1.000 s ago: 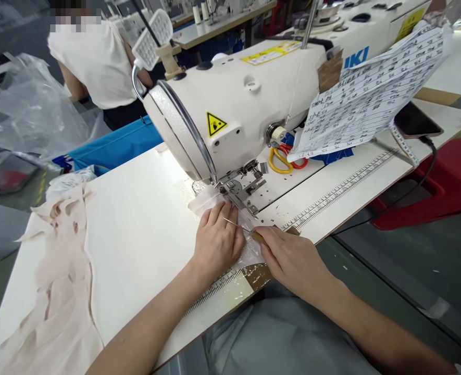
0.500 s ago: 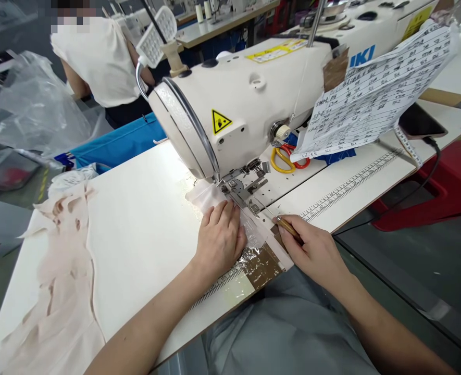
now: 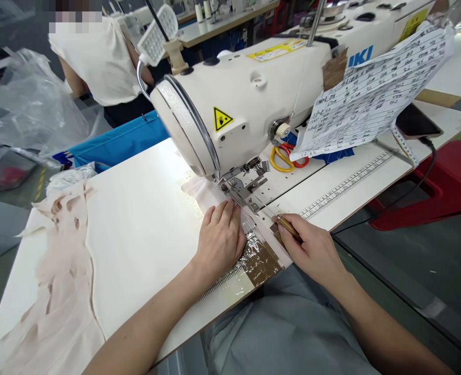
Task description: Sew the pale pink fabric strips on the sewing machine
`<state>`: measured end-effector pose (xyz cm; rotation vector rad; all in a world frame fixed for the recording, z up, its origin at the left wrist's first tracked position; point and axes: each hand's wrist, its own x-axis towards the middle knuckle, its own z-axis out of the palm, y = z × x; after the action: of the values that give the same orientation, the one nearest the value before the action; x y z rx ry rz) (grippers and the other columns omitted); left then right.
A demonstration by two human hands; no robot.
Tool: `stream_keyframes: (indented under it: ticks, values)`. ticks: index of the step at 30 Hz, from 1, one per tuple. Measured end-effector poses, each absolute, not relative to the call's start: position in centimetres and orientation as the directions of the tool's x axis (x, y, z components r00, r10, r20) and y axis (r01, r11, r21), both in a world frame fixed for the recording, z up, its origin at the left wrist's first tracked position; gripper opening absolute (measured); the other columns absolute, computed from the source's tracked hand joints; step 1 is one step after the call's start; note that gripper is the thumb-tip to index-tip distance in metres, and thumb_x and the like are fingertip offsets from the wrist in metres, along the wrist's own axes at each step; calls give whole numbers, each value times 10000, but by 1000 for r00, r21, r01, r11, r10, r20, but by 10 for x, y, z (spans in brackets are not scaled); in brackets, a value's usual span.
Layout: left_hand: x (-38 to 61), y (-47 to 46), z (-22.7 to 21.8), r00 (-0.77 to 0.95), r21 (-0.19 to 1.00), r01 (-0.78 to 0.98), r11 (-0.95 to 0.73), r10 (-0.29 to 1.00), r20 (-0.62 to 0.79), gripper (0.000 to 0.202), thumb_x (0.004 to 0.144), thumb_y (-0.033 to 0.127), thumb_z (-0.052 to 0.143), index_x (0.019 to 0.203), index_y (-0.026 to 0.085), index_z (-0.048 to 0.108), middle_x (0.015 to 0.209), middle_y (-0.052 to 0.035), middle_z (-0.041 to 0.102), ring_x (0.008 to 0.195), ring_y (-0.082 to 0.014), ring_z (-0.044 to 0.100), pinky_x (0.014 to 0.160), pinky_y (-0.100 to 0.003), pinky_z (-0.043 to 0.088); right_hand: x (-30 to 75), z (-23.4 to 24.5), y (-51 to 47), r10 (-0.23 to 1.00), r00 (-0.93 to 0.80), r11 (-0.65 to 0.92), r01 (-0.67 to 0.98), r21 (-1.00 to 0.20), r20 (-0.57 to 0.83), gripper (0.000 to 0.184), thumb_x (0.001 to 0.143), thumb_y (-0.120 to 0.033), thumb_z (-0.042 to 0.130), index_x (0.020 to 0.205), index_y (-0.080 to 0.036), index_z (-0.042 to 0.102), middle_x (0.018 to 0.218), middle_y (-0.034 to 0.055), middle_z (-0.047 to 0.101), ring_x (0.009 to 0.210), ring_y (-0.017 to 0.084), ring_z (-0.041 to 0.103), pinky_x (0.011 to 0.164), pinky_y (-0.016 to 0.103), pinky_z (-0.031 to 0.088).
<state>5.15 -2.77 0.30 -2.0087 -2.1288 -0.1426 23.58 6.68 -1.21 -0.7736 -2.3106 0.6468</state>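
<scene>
Busy sewing rm: co-worker (image 3: pixel 97 65) in a white top sat w/ back turned, upper L of view. White worktop (image 3: pixel 136 208) ran diagonally under a white sewing machine (image 3: pixel 246 99), w/ printed ruler markings (image 3: pixel 355 177) along its near edge.

Pale-pink fabric (image 3: pixel 201 194) lay at the machine's needle area, its near part under the fingertips of the L hand (image 3: pixel 220 234); a narrow strip (image 3: pixel 273 244) ran twd the near edge, betw. both hands. Couldn't tell if strip & fabric were 1 pc.

Fabric looked thin, soft, a bit rumpled. Awl (image 3: pixel 290 228): slim metal shaft, rounded wooden handle. Glossy brown tape (image 3: pixel 263 263) on the worktop, wrinkled, just beside the L hand. More pale-pink pcs (image 3: pixel 64 276) in a loose, creased heap at far L. Scissors (image 3: pixel 283 170), yellow & red handles, nr the machine base.

L hand open, palm down, fingers tog., forearm slanting in from lower L. R hand (image 3: pixel 312 245) gripped the awl handle, fingers curled, shaft angled up-L twd the metal guide (image 3: pixel 253 205); tip contact unclear.
</scene>
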Motion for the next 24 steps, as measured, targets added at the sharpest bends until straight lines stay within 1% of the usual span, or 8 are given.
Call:
stream_keyframes:
  ticks: [7,17,21,24]
  values:
    - [52,-29,2,-33,-90,995,54,975,220,437,943,260,397,1283,36,557,1355,-189,558,1260,-305,497,1061,-446,394,237,-16,67,657,-639,714,358,-602,399,184,968,-246,446,1004,-148,597,699,13,662,503,149,578,477,249,427]
    - [52,-29,1,-43,-68,996,58,978,204,444,945,264,398,1301,40,540,1379,-191,539,1281,-306,482,1078,-456,381,237,-17,68,651,-641,722,356,-593,407,173,964,-248,458,993,-153,601,693,8,667,510,144,575,496,246,435]
    - [52,-29,1,-40,-80,995,58,977,208,450,949,268,390,1308,38,535,1380,-186,542,1287,-306,481,1078,-451,381,238,-18,68,673,-634,694,363,-622,381,180,964,-265,465,1019,-162,602,682,-3,652,495,138,554,499,248,429]
    - [51,-28,1,-47,-84,994,66,977,207,444,948,268,392,1307,49,535,1376,-186,545,1289,-303,480,1074,-456,385,239,-15,67,710,-627,632,367,-682,321,228,967,-291,477,1128,-171,586,698,-12,647,479,129,541,495,244,425]
